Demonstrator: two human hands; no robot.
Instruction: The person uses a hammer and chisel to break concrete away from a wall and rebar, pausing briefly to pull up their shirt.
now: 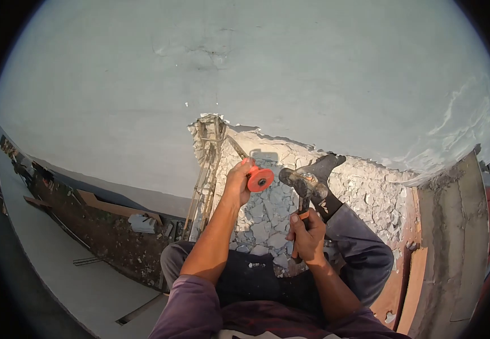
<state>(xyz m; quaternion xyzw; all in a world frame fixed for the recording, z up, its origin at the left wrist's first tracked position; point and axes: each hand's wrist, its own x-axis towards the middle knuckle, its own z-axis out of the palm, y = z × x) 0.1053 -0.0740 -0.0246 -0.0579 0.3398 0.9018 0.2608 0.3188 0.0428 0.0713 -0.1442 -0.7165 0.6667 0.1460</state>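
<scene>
Against rubble, chisel (245, 160) angled up-left.

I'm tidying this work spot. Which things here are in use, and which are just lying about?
In use:
- left hand holding the chisel with its orange guard
- right hand gripping the hammer
- broken wall edge with bare bars

Lying about:
- rubble under the legs
- boards on the ground far left
- block beside them
</scene>
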